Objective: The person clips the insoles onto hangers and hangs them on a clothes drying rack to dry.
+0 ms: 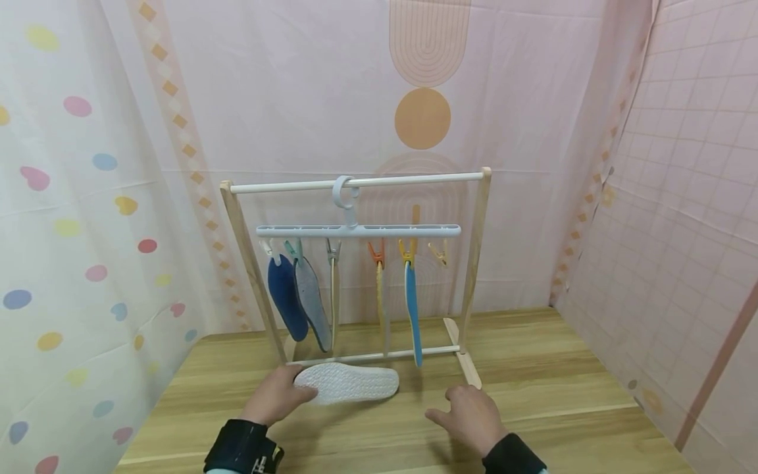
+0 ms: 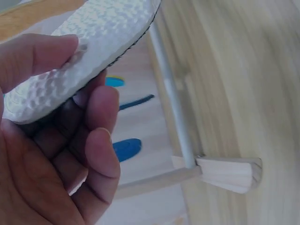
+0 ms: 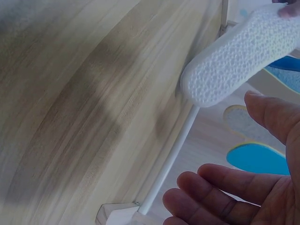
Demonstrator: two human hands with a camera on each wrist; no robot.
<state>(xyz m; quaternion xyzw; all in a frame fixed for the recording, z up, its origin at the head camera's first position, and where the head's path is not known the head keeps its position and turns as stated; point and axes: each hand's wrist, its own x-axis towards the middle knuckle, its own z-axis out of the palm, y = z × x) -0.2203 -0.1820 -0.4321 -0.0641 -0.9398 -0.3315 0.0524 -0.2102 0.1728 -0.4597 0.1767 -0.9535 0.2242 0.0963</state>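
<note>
A white, bumpy-textured insole point(image 1: 349, 383) lies across the front of the rack in the head view, held by its left end. My left hand point(image 1: 277, 397) pinches it, thumb on the textured face and fingers curled beneath, as the left wrist view shows. To the right, apart from the insole, my right hand point(image 1: 472, 416) hovers over the table with fingers loosely bent and nothing in them. In the right wrist view the insole point(image 3: 239, 58) stretches out beyond that hand's thumb point(image 3: 272, 112).
A wooden rack point(image 1: 476, 263) carries a pale hanger point(image 1: 355, 231) with several clips. A dark blue insole point(image 1: 288, 296), a grey one point(image 1: 312, 303), a bright blue one point(image 1: 412, 316) and others hang from them. The yellow clip point(image 1: 439, 253) at far right holds nothing. Wooden table point(image 1: 568, 395) underneath.
</note>
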